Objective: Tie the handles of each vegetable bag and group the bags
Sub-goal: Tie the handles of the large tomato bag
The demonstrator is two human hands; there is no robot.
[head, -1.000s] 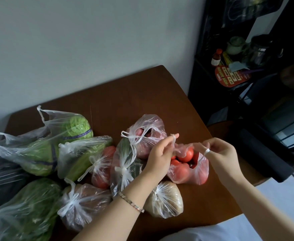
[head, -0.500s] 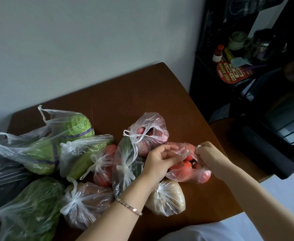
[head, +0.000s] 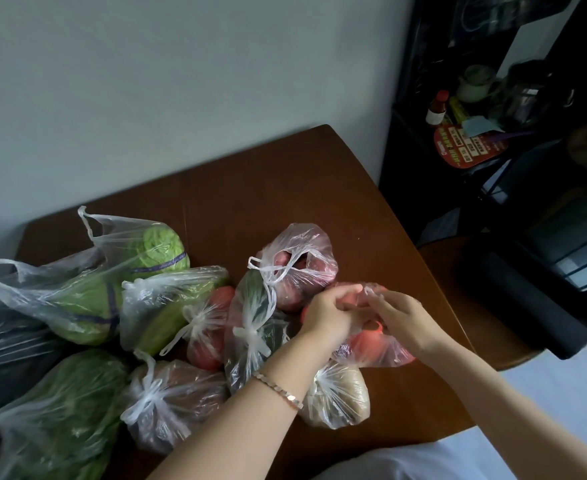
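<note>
The left hand [head: 325, 317] and right hand [head: 404, 320] meet atop the tomato bag [head: 375, 346], fingers curled and pinching its plastic, apparently mid-knot. The next move likely calls for pulling the ends tight.

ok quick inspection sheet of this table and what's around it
surface: brown wooden table, bags on its near and left parts
job's things: tomato bag at the near right, top hidden by hands; tied bags beside it; cabbage bag at the left, handles loose
clutter: nothing seen
grippers: left hand and right hand both grip the tomato bag's top
cables: nothing seen
surroundings: pale wall behind; dark shelf at the right with a bottle
</note>
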